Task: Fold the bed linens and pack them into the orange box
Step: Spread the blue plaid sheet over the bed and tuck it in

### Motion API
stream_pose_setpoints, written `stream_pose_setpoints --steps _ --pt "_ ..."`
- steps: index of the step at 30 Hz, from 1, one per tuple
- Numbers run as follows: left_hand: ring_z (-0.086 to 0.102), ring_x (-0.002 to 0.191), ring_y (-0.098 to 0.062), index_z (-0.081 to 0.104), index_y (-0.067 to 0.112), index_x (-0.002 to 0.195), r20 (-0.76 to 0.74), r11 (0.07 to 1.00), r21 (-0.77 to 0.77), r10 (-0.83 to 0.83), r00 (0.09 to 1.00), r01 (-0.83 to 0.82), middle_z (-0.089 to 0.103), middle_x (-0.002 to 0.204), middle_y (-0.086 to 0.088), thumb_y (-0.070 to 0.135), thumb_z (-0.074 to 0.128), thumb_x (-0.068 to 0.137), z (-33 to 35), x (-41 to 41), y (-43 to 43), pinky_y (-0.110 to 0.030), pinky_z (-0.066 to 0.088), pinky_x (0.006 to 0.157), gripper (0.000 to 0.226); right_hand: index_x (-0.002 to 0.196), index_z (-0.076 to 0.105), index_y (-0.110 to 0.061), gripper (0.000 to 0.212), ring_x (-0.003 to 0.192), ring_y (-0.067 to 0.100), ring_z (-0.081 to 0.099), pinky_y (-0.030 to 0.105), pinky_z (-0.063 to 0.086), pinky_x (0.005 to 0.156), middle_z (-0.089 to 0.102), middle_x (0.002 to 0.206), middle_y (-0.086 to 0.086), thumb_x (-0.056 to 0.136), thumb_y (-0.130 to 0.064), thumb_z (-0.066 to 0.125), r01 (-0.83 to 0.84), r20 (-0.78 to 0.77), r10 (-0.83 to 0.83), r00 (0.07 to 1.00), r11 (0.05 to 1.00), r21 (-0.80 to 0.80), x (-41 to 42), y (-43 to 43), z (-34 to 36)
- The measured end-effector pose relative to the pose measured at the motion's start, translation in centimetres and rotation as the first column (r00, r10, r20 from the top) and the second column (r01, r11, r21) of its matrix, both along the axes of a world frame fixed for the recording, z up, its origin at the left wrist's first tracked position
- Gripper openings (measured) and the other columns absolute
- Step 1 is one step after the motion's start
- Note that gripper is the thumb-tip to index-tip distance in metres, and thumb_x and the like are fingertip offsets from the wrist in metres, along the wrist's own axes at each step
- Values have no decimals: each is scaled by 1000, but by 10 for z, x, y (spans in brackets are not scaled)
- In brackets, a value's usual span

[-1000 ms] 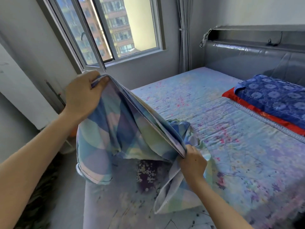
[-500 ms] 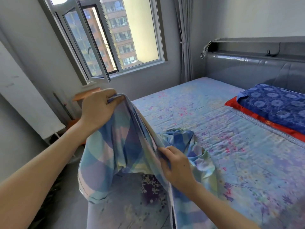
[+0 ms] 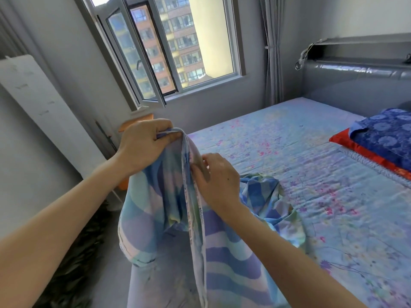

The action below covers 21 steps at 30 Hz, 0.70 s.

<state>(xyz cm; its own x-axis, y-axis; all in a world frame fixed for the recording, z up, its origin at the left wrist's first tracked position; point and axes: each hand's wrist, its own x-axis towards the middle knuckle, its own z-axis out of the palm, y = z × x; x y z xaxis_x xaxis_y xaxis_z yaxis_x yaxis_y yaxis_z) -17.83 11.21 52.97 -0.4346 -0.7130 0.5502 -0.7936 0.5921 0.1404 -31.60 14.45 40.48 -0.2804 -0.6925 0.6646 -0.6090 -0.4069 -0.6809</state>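
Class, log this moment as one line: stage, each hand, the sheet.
stage: folding | left hand: grips checked sheet top corner | right hand: pinches edge just below | rest: bunched on bed

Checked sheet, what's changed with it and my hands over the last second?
The right hand slid up the doubled edge of the checked sheet, from low near the bed to close beside the left hand, and pinches it there. The left hand kept gripping the top corner; the sheet's far end still lies bunched on the bed.
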Motion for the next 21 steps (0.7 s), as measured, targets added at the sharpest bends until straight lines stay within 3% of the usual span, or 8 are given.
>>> stream_pose_setpoints --steps 2,4,6,10,14,17,21 --pt "46 61 -3 66 6 79 8 1000 -8 8 1000 -8 55 66 1 28 58 92 1 1 -3 -1 32 62 27 93 60 -15 25 68 13 56 26 49 56 64 83 0 86 -39 60 73 20 -72 997 991 -114 1 1 -3" --pt "45 60 -2 62 8 74 18 1000 -23 18 1000 -17 52 62 7 29 57 92 1 2 -6 -4 32 61 28 83 59 -16 22 60 9 52 15 35 48 61 74 -3 83 -38 62 171 -6 -174 985 971 -165 3 10 -15" --pt "43 59 -3 55 14 68 34 998 -52 29 999 -27 47 59 12 32 56 93 1 1 -8 -8 30 58 30 74 60 -17 19 50 11 51 14 27 49 61 65 -4 82 -34 62 186 -64 -195 979 975 -125 8 15 -31" --pt "48 64 -15 60 5 73 51 995 -102 17 999 -12 58 66 -3 38 55 93 2 -2 -13 -28 34 61 39 72 58 -14 15 43 19 54 19 30 46 60 58 0 82 -22 67 227 -95 -223 970 973 33 14 14 -59" --pt "43 59 -6 59 8 71 62 994 -109 11 998 -5 54 65 1 40 53 93 6 -1 -19 -18 31 58 40 73 59 -10 13 46 20 52 18 33 46 62 62 4 85 -8 63 177 -7 -177 984 977 119 2 19 -80" --pt "46 62 -14 58 5 70 38 994 -108 10 999 -6 53 64 -1 44 51 93 7 1 -26 -29 34 62 45 80 63 -7 11 53 15 48 6 28 50 63 68 4 89 -3 58 139 58 -151 987 975 176 -20 28 -97" --pt "50 68 -20 55 10 69 25 996 -89 7 1000 -5 51 65 1 42 51 93 4 0 -35 -35 40 68 41 92 63 -5 11 59 13 53 7 36 55 57 70 -8 94 -10 54 78 248 -114 962 985 151 -49 45 -101"
